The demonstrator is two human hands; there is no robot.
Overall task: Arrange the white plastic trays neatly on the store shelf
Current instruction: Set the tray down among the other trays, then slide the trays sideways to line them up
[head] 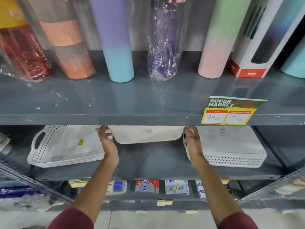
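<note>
A white plastic tray [146, 134] is held tilted above the middle grey shelf [148, 162], its top hidden by the shelf above. My left hand [105, 138] grips its left end and my right hand [191, 139] grips its right end. A stack of white perforated trays [66, 146] with a handle and a yellow sticker sits to the left. Another stack of upside-down white trays [231, 146] lies to the right.
The upper shelf [115, 103] carries several bottles and tumblers, with a price tag [229, 111] on its front lip. A lower shelf holds stationery packs [146, 185]. Perforated metal uprights [272, 187] flank both sides.
</note>
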